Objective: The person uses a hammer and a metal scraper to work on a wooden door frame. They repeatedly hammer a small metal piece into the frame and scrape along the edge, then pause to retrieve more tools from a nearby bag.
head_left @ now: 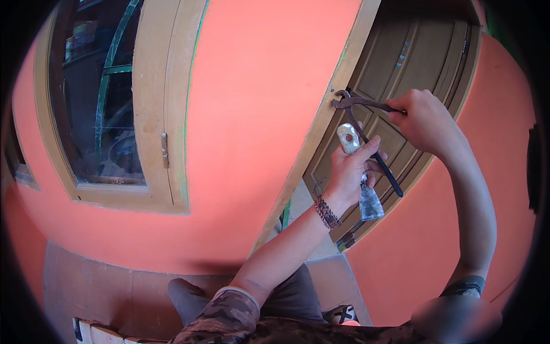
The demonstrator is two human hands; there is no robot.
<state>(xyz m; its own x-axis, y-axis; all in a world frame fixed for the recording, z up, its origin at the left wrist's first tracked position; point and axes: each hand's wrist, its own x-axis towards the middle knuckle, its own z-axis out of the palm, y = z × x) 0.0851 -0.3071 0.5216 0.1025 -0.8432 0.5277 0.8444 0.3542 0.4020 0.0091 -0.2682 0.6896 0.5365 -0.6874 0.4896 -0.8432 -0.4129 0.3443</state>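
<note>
Rust-brown pincers (pixel 346 104) have their jaws against or close to the edge of the tan door frame (pixel 321 117), beside a small dark spot that could be a nail or a hole. My right hand (pixel 423 119) is closed round one handle, which sticks out to the right. The other handle, dark-tipped and slanting down, passes through my left hand (pixel 348 175), under the thumb. That same hand also holds a putty knife (pixel 371 205), its paint-smeared, pale handle end up and its metal blade down. The pincer handles are spread apart.
A brown panelled door (pixel 395 63) stands behind my hands, set back in its frame. Orange-pink wall (pixel 246 114) lies on both sides. At left is a wood-framed window (pixel 109 103) with a metal hinge. Brown floor tiles (pixel 143 292) show below, around my legs.
</note>
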